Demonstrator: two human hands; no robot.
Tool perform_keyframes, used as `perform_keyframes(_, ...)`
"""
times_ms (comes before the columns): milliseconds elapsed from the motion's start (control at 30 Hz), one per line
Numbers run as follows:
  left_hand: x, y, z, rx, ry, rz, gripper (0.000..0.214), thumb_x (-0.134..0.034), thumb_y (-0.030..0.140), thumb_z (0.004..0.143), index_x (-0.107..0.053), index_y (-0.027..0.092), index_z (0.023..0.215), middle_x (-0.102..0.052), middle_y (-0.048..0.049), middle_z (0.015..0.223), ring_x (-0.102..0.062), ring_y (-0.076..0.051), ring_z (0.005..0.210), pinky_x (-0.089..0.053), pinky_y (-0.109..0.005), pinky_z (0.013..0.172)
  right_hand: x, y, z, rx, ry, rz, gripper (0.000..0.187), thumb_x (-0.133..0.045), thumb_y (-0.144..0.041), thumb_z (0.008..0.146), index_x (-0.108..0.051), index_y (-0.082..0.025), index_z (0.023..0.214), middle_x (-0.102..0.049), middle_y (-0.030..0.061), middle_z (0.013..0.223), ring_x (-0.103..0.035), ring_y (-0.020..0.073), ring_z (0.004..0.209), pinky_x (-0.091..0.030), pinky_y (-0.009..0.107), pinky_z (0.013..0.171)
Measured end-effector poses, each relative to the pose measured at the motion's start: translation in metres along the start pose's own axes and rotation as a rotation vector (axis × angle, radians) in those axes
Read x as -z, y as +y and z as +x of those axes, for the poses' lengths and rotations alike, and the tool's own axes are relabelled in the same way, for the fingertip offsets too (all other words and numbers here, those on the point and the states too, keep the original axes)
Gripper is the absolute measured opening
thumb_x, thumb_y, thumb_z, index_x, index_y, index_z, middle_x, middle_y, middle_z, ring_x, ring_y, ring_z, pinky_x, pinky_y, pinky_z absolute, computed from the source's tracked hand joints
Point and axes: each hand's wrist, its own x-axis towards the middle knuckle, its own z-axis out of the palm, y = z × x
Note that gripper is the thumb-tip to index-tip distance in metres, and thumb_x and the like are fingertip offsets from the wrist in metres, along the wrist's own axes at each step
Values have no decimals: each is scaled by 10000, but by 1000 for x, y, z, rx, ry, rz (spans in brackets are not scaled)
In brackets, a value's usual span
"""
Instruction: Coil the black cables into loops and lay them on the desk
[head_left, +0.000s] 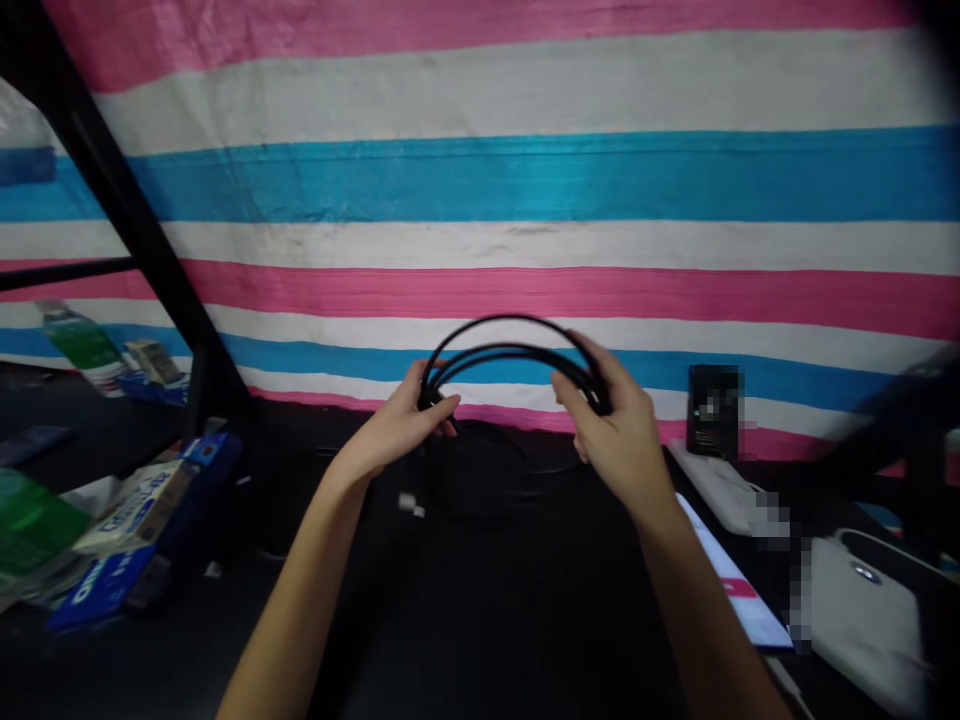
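A black cable (pixel 504 340) is coiled into a loop, held up in front of a striped pink, white and blue sheet (pixel 525 180). My left hand (pixel 405 425) pinches the loop's left side with closed fingers. Its right side sits in the curled fingers of my right hand (pixel 611 425). The lower half of the coil hangs between my hands against the dark table (pixel 480 620) and is hard to make out. A small pale connector (pixel 411 503) dangles below my left hand.
Blue and white boxes (pixel 127 540) and green packets (pixel 30 525) lie at the left by a black metal frame (pixel 127 220). A green bottle (pixel 82 345) stands behind it. At the right are a white device (pixel 862 610), a flat white panel (pixel 739 580) and a small black box (pixel 712 410).
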Motion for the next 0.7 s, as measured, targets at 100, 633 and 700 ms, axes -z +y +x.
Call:
perform_keyframes(100, -4, -1, 2, -95, 26, 52, 498, -582, 295, 781, -395, 220, 1236, -566, -4, 745, -568, -144, 670, -423, -280, 617, -2, -1, -1, 10, -123, -48, 310, -620, -267, 793, -609, -238, 1102, -577, -18, 701, -540, 112, 576, -431, 247, 533)
perform_keyframes(633, -21, 28, -10, -402, 44, 195, 119, -598, 189, 744, -669, 194, 839, -681, -12, 792, -596, -124, 709, -436, -227, 627, 6, -28, -12, 19, -238, -67, 143, -596, -113, 734, -713, -191, 705, -548, -60, 462, -498, 63, 453, -372, 193, 474)
perform_keyframes(700, -20, 31, -13, -337, 25, 135, 83, -628, 236, 726, -675, 180, 687, -652, 7, 626, -558, -97, 557, -403, -205, 531, 5, -30, -13, -25, -219, -15, 99, -631, -146, 724, -722, -186, 727, -548, -60, 455, -479, 55, 412, -356, 183, 430)
